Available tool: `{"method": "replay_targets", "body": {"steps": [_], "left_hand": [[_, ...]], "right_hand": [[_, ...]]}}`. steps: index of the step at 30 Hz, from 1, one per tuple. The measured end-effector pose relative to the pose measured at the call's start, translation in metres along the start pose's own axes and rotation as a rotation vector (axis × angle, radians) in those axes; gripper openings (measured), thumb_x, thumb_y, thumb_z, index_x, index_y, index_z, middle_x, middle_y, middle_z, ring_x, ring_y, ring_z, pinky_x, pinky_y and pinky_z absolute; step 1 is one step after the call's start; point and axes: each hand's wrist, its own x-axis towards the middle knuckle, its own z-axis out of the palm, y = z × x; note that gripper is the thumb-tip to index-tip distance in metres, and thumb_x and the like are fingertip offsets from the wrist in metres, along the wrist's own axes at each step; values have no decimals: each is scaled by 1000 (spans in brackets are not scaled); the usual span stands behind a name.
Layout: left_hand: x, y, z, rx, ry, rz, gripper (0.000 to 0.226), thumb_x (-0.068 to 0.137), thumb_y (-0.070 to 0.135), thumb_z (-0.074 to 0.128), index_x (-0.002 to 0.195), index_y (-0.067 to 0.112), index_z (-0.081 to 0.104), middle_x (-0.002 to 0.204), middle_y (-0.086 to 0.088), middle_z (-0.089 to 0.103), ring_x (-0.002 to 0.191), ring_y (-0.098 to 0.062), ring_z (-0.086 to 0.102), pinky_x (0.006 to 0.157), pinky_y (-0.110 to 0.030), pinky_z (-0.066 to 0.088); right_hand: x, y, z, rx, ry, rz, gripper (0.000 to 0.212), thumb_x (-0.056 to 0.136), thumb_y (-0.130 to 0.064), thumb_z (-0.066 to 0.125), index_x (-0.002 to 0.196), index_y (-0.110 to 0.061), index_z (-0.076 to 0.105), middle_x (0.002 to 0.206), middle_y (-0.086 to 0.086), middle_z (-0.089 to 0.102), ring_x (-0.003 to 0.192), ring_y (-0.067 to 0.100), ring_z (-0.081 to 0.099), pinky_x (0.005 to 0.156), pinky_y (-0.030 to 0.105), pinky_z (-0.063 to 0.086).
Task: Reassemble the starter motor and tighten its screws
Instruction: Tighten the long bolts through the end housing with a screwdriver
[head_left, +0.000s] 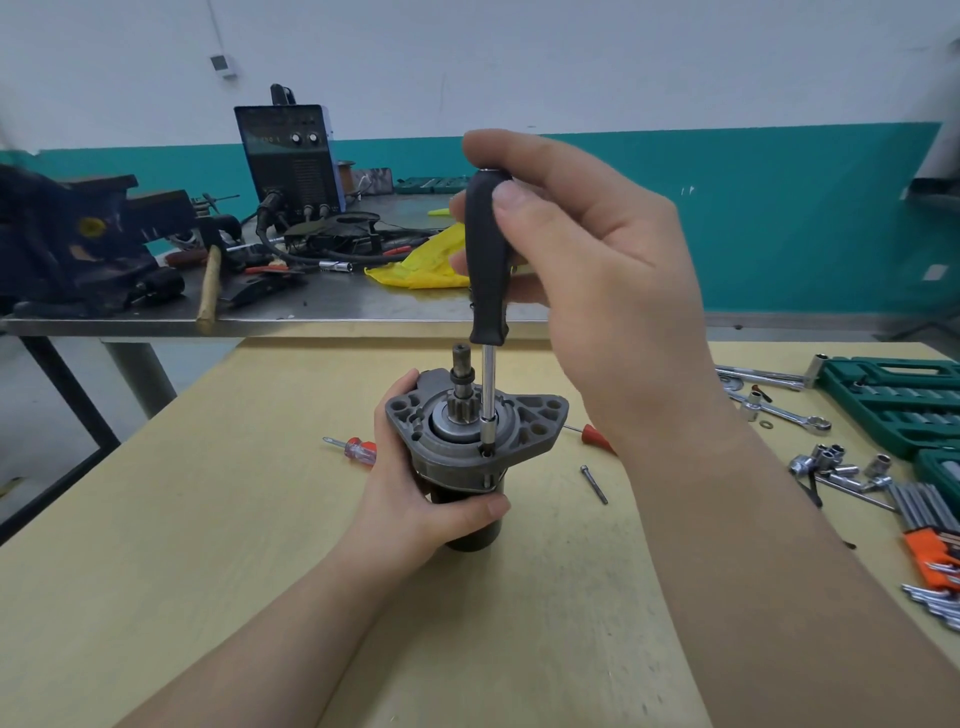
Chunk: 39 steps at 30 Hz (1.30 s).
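A pale wooden worktable (208, 545) filled the near ground, with a steel bench (332, 306) behind it and a white-over-teal wall beyond. Near the table's centre the starter motor (470, 452) stood upright on its dark cylindrical end, pinion shaft pointing up. The left hand (415, 493) gripped its body from 9 o'clock, fingers curled behind the housing and the thumb pressed across the front. Above it, the right hand (597, 270) held a black-handled driver (487, 260) upright, fingers and thumb wrapped round the handle; its chrome shaft ran straight down beside the pinion, the tip seated at a screw hole in the flange. At 3 o'clock of the motor, 1 loose bolt (594, 484) lay flat on the wood. A small red-handled screwdriver (353, 448) lay at 9 o'clock, and a second red-handled screwdriver (592, 434) showed partly behind the right wrist. Farther toward 3 o'clock lay loose sockets (836, 465), wrenches (779, 410), hex keys (930, 525) and a green socket case (893, 400). On the far bench at 11 o'clock sat a welding machine (288, 156), a dark vise (78, 244) and a yellow bag (421, 260).
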Motion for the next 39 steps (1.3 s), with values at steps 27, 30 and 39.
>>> {"method": "replay_targets", "body": {"steps": [27,30,39], "left_hand": [[1,-4,-1,-4,-3,13,120,61,33,96,153,59,24,147,18,59,139,-9,57,103,-11,46],[1,-4,-1,1,-3,13,120,61,34,96,154,56,23,146,22,58,138,-7,57,103,-10,46],[0,-7,-2,-14,-16,15,123,61,33,97,154,58,21,151,13,58,142,-16,56,107,-24,49]], "right_hand": [[-1,-1,0,-90,-24,-74,27,96,-16,75,118,-32,69,99,-6,75,91,20,74,85,48,64],[0,-2,0,-102,-4,-78,24,95,-18,78,114,-33,72,93,-15,72,86,14,70,85,49,63],[-1,-2,1,-120,-22,-85,27,95,-20,78,114,-35,70,92,-17,72,87,16,71,85,47,64]]}}
